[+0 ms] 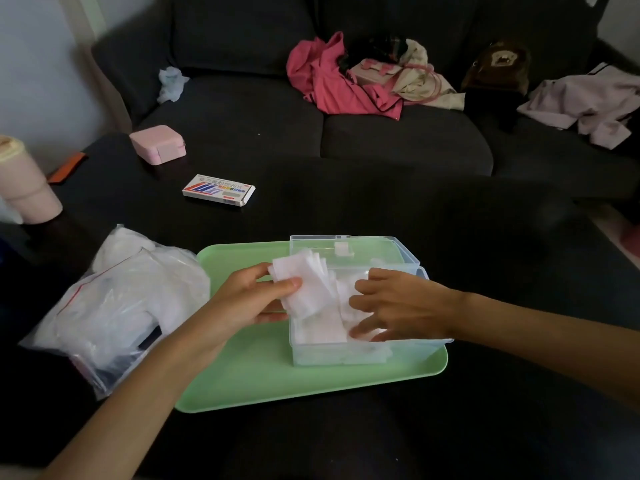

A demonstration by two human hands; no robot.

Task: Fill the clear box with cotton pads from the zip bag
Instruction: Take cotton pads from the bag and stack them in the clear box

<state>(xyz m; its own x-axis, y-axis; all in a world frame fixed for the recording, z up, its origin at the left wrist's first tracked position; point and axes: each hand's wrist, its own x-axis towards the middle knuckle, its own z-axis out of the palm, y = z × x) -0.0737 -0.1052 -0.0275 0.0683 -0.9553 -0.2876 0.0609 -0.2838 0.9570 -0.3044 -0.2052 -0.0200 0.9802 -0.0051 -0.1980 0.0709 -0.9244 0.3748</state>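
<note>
My left hand (256, 299) pinches a stack of pads (304, 285) over the left edge of the box (346, 351). My right hand (398, 306) is relaxed, fingers spread inside the box on the pads there. The box stands on a green tray (277, 382). The bag (117, 306) lies just left of the tray on the desk (381, 209).

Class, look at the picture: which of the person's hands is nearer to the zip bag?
Left. The left hand holds a stack of cotton pads just right of the zip bag; the right hand reaches into the clear box, farther away.
</note>
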